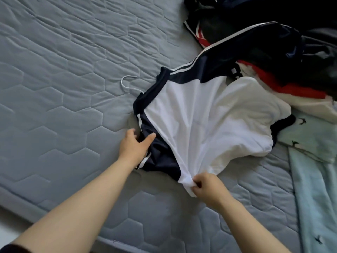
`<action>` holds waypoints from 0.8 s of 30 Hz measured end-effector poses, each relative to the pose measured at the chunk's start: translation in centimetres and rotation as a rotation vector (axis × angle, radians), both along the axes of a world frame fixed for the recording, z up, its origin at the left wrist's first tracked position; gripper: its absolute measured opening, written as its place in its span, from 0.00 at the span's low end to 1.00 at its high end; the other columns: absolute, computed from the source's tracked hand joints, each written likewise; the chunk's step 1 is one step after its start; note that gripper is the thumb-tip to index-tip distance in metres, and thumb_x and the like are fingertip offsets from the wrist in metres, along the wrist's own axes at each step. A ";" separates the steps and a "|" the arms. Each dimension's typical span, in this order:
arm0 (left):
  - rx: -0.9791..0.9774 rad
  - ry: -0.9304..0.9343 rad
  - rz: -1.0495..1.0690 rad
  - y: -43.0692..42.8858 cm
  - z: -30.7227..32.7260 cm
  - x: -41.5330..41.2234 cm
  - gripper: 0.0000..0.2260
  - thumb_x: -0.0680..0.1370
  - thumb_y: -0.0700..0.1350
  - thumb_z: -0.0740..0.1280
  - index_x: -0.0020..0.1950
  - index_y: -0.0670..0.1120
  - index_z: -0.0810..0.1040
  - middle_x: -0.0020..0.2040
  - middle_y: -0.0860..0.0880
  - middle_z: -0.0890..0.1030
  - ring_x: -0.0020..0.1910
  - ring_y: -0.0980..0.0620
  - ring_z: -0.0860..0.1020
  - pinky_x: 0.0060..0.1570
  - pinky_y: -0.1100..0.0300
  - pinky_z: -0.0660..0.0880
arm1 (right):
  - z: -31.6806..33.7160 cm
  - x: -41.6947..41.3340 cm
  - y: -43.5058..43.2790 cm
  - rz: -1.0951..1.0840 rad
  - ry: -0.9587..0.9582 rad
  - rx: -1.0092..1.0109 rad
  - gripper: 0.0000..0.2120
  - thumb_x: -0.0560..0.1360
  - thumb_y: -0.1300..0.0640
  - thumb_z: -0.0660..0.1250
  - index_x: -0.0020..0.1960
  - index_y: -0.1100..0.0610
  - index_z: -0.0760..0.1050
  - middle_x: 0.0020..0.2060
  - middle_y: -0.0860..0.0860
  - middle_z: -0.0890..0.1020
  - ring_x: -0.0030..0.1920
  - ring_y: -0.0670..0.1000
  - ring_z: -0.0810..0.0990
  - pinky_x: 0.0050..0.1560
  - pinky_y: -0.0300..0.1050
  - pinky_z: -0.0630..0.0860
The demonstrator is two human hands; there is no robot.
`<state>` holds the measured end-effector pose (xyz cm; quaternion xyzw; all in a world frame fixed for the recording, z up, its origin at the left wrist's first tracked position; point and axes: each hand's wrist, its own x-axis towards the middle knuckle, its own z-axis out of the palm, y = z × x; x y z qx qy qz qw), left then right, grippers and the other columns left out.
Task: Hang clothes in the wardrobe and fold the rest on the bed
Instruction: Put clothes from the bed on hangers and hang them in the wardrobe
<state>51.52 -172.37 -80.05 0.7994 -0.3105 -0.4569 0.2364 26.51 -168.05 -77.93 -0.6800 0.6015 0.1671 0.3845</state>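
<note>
Where the white-and-navy shirt (200,121) lies spread on the grey mattress (54,70), hook of a white hanger (125,83) poking from its collar, right hand (207,187) pinching the bunched white hem, left hand (135,145) on the navy sleeve, thumb flat, grasp unclear.

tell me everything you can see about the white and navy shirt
The shirt is white, thin, smooth-looking fabric with navy shoulders and sleeves bearing white stripes. It lies spread and wrinkled on the grey quilted mattress. A white hanger hook sticks out at the collar. The left hand holds the near sleeve; the right hand pinches the bunched hem.
</note>
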 end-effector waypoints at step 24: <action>-0.001 0.197 0.089 2.9 -0.9 2.0 0.14 0.75 0.57 0.68 0.38 0.48 0.73 0.34 0.51 0.77 0.37 0.49 0.76 0.39 0.57 0.71 | -1.3 9.3 -7.2 -0.236 -0.158 -0.208 0.23 0.79 0.46 0.59 0.72 0.53 0.67 0.62 0.54 0.75 0.62 0.53 0.73 0.57 0.44 0.66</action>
